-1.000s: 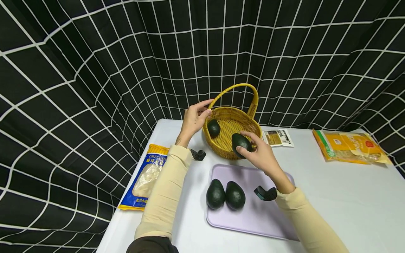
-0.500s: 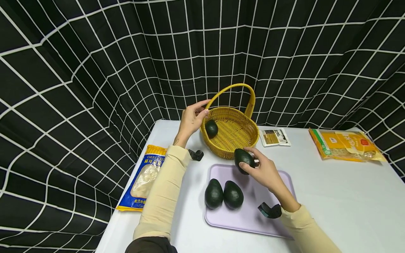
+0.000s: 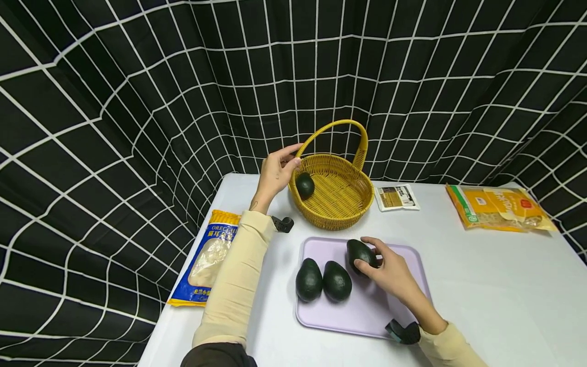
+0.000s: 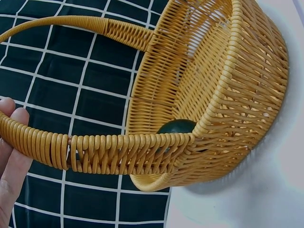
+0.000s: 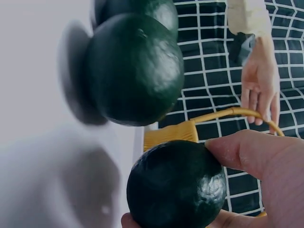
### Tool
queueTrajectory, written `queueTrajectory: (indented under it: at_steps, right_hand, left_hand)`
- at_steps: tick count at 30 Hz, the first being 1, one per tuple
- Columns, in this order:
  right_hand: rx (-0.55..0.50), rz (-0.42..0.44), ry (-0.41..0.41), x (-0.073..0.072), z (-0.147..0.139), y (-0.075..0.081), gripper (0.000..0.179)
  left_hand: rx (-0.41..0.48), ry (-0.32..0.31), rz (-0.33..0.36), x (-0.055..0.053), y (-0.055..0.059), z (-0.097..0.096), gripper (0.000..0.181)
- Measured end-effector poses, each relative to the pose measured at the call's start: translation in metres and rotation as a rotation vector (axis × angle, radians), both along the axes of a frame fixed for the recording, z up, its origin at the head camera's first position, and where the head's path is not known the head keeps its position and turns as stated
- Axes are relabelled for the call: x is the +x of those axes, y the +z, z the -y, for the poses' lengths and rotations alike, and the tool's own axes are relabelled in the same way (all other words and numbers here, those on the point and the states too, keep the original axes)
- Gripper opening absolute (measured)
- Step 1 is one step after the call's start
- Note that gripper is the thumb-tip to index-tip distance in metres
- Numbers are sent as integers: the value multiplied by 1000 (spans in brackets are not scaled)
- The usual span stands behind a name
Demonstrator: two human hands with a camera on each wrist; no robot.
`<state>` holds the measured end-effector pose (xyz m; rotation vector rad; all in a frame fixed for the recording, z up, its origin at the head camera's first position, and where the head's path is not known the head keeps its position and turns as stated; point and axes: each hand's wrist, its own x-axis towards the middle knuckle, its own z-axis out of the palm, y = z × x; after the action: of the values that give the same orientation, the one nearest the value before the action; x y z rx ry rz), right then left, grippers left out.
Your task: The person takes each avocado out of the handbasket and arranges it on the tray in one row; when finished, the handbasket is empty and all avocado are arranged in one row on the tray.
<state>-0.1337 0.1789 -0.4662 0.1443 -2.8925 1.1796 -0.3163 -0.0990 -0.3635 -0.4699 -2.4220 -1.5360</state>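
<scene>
My left hand (image 3: pixel 276 174) grips the handle of a yellow wicker basket (image 3: pixel 339 223) near its left base, fingers around it in the left wrist view. Inside the basket, at its left side, lies one dark green avocado (image 3: pixel 304 186). With thumb and fingers my right hand (image 3: pixel 390 267) holds a second avocado (image 3: pixel 359 255) over the back of a pale purple tray (image 3: pixel 339 326). In the right wrist view this avocado (image 5: pixel 175 185) has a shadow beside it; whether it touches the tray I cannot tell. Two more avocados (image 3: pixel 309 280) lie side by side on the tray's left half.
A blue and yellow pasta bag (image 3: pixel 208 260) lies left of my left forearm. Right of the basket is a small white packet (image 3: pixel 397 197). An orange food bag (image 3: pixel 500 208) lies at the far right. A black gridded curtain (image 3: pixel 321 66) hangs behind the table.
My right hand has carried its avocado from over the basket's front right rim back toward me, down to the tray. The left hand stays on the basket handle.
</scene>
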Motion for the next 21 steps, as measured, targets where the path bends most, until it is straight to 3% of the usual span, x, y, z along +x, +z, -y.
queueTrajectory:
  at_steps: [10, 21]
  right_hand:
    - [6, 55, -31, 17, 0, -13, 58]
    - [20, -8, -36, 27, 4, -16, 57]
  left_hand:
    - [12, -3, 5, 0, -1, 1, 36]
    - [11, 2, 2, 2, 1, 0, 36]
